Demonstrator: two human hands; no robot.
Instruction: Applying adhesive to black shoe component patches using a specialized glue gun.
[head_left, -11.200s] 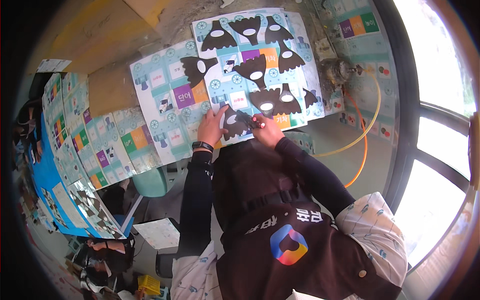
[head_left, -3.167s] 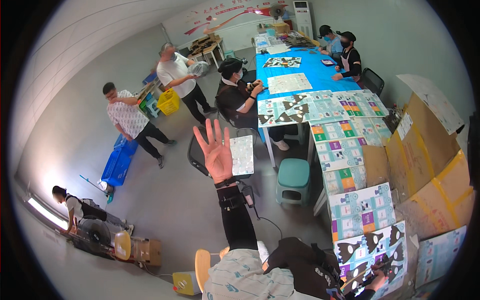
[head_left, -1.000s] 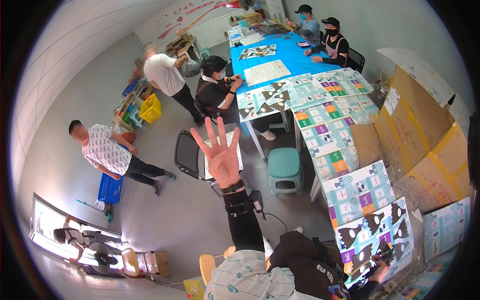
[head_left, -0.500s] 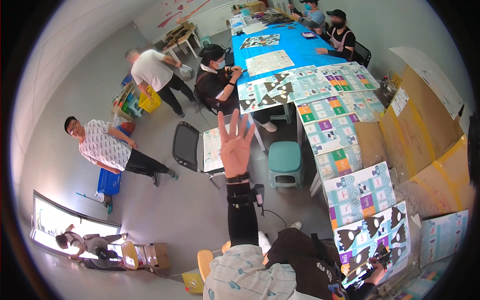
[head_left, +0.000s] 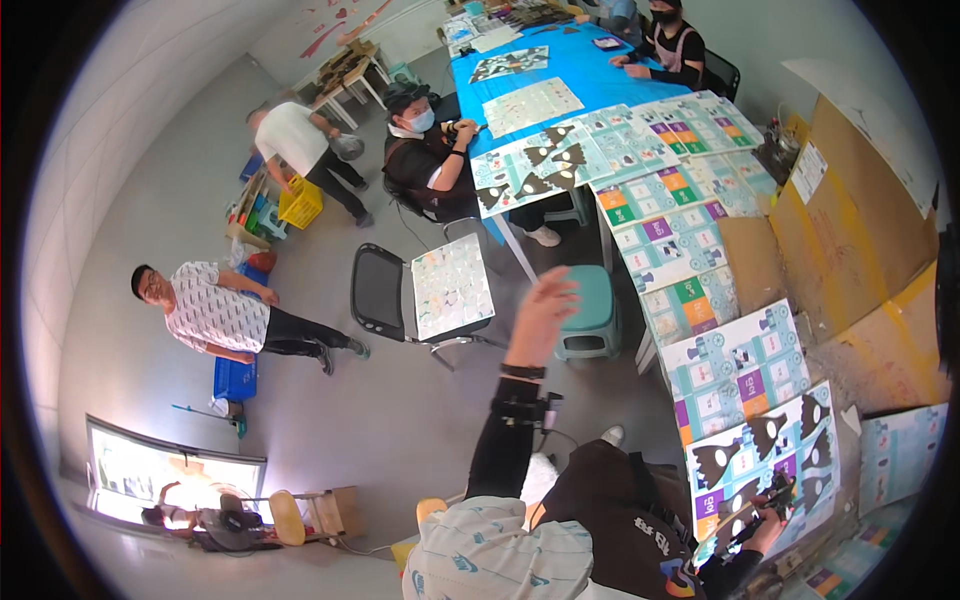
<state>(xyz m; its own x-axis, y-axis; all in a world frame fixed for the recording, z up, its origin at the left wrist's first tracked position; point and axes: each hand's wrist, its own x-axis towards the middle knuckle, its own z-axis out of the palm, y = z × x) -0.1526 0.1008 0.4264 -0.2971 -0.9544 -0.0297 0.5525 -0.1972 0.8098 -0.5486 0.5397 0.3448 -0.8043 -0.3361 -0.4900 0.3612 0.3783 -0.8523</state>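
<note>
My left hand (head_left: 545, 310) is raised in front of me, over the floor and beside the teal stool (head_left: 588, 300). Motion blurs it, but its fingers look loosely bent and apart, with nothing seen in them. A black sleeve covers that forearm, and straps hold a small device (head_left: 550, 412) at the wrist. At the lower right, my right hand (head_left: 766, 530) is closed round a dark tool (head_left: 775, 494) whose kind I cannot make out. It is over a printed sheet (head_left: 830, 440) with black cape-like shapes and white ovals.
More printed sheets (head_left: 735, 365) line the table on my right, beside large cardboard boxes (head_left: 860, 220). Ahead, people sit at a blue-covered table (head_left: 600, 75). A black chair (head_left: 378, 290) carries a sheet (head_left: 452, 285). Two people stand at the left, near a yellow basket (head_left: 300, 203).
My left hand has swung right and lower, from a spread upright palm to bent, blurred fingers. The view has shifted a little. My right hand stays over the sheet with the dark tool.
</note>
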